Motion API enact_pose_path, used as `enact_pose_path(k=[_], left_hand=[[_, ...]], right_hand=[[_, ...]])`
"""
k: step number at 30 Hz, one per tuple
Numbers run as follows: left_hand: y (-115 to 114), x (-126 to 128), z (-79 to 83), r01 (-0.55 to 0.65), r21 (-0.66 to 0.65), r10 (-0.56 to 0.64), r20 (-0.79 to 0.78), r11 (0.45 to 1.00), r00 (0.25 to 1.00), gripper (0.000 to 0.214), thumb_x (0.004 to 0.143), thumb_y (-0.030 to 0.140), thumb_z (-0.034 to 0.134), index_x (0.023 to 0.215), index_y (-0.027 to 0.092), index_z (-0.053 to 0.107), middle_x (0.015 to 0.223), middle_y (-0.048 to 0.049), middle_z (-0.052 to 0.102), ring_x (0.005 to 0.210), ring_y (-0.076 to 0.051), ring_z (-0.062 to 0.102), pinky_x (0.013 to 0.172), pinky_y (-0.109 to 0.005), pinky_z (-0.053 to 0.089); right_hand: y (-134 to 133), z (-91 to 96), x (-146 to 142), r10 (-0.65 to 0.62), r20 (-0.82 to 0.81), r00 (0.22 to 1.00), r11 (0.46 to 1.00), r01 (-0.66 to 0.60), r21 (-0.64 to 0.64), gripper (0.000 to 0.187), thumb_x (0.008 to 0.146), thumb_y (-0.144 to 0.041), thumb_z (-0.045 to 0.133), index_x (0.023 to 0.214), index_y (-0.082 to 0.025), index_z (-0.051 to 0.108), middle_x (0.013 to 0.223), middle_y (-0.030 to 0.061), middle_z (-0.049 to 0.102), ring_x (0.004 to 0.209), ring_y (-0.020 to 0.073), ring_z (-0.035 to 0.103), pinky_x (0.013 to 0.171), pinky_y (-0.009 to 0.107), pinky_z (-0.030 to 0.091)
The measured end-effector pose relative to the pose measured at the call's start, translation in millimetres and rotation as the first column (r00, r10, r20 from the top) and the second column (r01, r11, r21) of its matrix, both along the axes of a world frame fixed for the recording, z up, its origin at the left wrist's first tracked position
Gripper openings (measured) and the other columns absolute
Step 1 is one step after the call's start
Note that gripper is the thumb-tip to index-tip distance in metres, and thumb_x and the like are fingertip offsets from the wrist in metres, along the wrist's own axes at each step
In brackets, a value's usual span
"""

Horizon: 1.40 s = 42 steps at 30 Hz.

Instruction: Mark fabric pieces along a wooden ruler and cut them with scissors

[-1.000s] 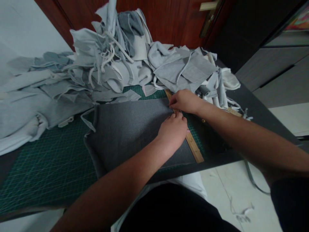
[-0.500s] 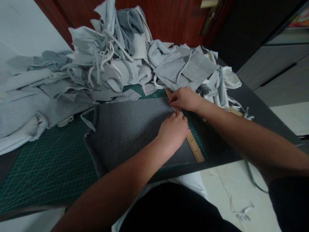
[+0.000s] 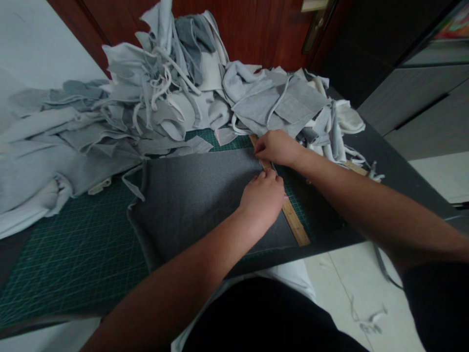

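Note:
A dark grey fabric piece (image 3: 198,195) lies flat on the green cutting mat (image 3: 73,249). Along its right edge runs a wooden ruler (image 3: 293,222). My left hand (image 3: 262,200) rests on the fabric's right edge beside the ruler, fingers curled down against the cloth and ruler. My right hand (image 3: 278,146) sits at the ruler's far end near the fabric's top right corner, fingers pinched together on something I cannot make out.
A big heap of light grey fabric scraps and strips (image 3: 176,93) covers the back and left of the table. Behind it stands a dark red wooden door (image 3: 256,29). The table's near edge (image 3: 330,239) drops to a pale floor with thread scraps (image 3: 366,322).
My right hand has crept slightly farther along the ruler toward the scrap heap. The left hand and the fabric have hardly moved.

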<state>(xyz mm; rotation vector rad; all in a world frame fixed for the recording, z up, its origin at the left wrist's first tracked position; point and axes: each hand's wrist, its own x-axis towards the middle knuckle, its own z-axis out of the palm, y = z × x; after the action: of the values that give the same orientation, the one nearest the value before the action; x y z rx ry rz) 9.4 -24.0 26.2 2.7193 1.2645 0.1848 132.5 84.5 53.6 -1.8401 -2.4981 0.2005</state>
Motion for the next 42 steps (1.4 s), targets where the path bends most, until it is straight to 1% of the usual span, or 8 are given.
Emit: enact_pose_path(k=[3, 7, 11, 15, 22, 27, 37, 42], left_hand=[[-0.2, 0.2, -0.6, 0.002, 0.009, -0.002, 0.006, 1.0, 1.0, 0.043, 0.098, 0.036, 0.067, 0.128, 0.005, 0.066, 0.135, -0.0199, 0.063, 0.122, -0.03, 0.062, 0.102, -0.04, 0.054], [0.3, 0.3, -1.8, -0.004, 0.005, 0.004, 0.014, 1.0, 1.0, 0.043, 0.099, 0.035, 0.067, 0.129, 0.005, 0.065, 0.134, -0.0193, 0.064, 0.121, -0.03, 0.062, 0.101, -0.04, 0.055], [0.7, 0.6, -2.0, 0.007, -0.001, -0.007, 0.008, 1.0, 1.0, 0.04, 0.099, 0.035, 0.066, 0.127, 0.006, 0.066, 0.129, -0.0177, 0.066, 0.121, -0.029, 0.062, 0.101, -0.039, 0.054], [0.5, 0.6, -1.5, 0.006, 0.006, -0.006, 0.005, 1.0, 1.0, 0.04, 0.101, 0.035, 0.063, 0.128, 0.006, 0.066, 0.131, -0.0187, 0.064, 0.119, -0.03, 0.062, 0.099, -0.039, 0.055], [0.7, 1.0, 0.8, 0.005, -0.003, -0.005, -0.021, 1.0, 1.0, 0.042, 0.099, 0.038, 0.067, 0.127, 0.007, 0.066, 0.132, -0.0186, 0.064, 0.121, -0.03, 0.062, 0.1, -0.039, 0.055], [0.2, 0.6, 0.1, -0.006, 0.006, 0.006, -0.019, 1.0, 1.0, 0.043, 0.099, 0.038, 0.067, 0.129, 0.007, 0.065, 0.132, -0.0184, 0.065, 0.119, -0.029, 0.063, 0.098, -0.039, 0.055], [-0.9, 0.8, 1.1, -0.014, 0.011, 0.014, 0.0, 1.0, 1.0, 0.043, 0.098, 0.037, 0.068, 0.128, 0.006, 0.065, 0.131, -0.0178, 0.063, 0.119, -0.03, 0.061, 0.1, -0.04, 0.055], [-5.2, 0.8, 2.6, -0.026, 0.026, 0.025, 0.013, 0.999, 1.0, 0.036, 0.099, 0.035, 0.067, 0.123, 0.009, 0.065, 0.124, -0.0152, 0.062, 0.118, -0.028, 0.058, 0.098, -0.038, 0.054]], right_hand=[[-7.1, 2.3, 3.8, 0.019, 0.002, 1.0, 0.999, -0.019, -0.041, 0.023, 0.084, -0.02, 0.069, 0.1, -0.019, 0.086, 0.095, 0.0057, 0.083, 0.09, 0.0236, 0.075, 0.076, 0.028, 0.049], [-19.5, 1.7, 10.4, 0.028, -0.056, 0.998, 0.995, -0.034, -0.097, 0.02, 0.084, -0.02, 0.07, 0.095, -0.02, 0.086, 0.091, 0.0036, 0.083, 0.085, 0.0206, 0.074, 0.071, 0.026, 0.047], [-25.7, -2.4, 13.1, 0.034, -0.083, 0.996, 0.997, -0.04, -0.073, 0.02, 0.087, -0.022, 0.068, 0.095, -0.019, 0.085, 0.089, 0.004, 0.082, 0.084, 0.0197, 0.074, 0.07, 0.026, 0.046], [-19.1, -6.8, 11.7, 0.021, -0.089, 0.996, 1.0, -0.023, -0.021, 0.022, 0.087, -0.021, 0.067, 0.1, -0.019, 0.085, 0.093, 0.0038, 0.083, 0.086, 0.0202, 0.074, 0.073, 0.026, 0.047], [3.0, -10.6, 3.5, -0.033, -0.094, 0.995, 0.999, 0.037, 0.041, 0.026, 0.09, -0.021, 0.064, 0.107, -0.016, 0.084, 0.105, 0.008, 0.083, 0.096, 0.0237, 0.075, 0.081, 0.029, 0.05], [6.4, -8.9, -0.2, -0.072, -0.093, 0.993, 0.997, 0.075, 0.025, 0.026, 0.089, -0.021, 0.066, 0.106, -0.016, 0.085, 0.104, 0.0083, 0.083, 0.095, 0.0233, 0.074, 0.08, 0.029, 0.05], [-13.8, -4.1, 5.6, -0.048, -0.106, 0.993, 0.999, 0.046, -0.028, 0.022, 0.084, -0.019, 0.068, 0.098, -0.017, 0.085, 0.093, 0.0062, 0.083, 0.087, 0.022, 0.075, 0.073, 0.027, 0.048], [-25.4, -3.1, 12.8, -0.048, -0.177, 0.983, 0.993, 0.028, -0.112, 0.02, 0.084, -0.02, 0.069, 0.096, -0.017, 0.085, 0.089, 0.0046, 0.082, 0.082, 0.0197, 0.074, 0.07, 0.026, 0.048]])
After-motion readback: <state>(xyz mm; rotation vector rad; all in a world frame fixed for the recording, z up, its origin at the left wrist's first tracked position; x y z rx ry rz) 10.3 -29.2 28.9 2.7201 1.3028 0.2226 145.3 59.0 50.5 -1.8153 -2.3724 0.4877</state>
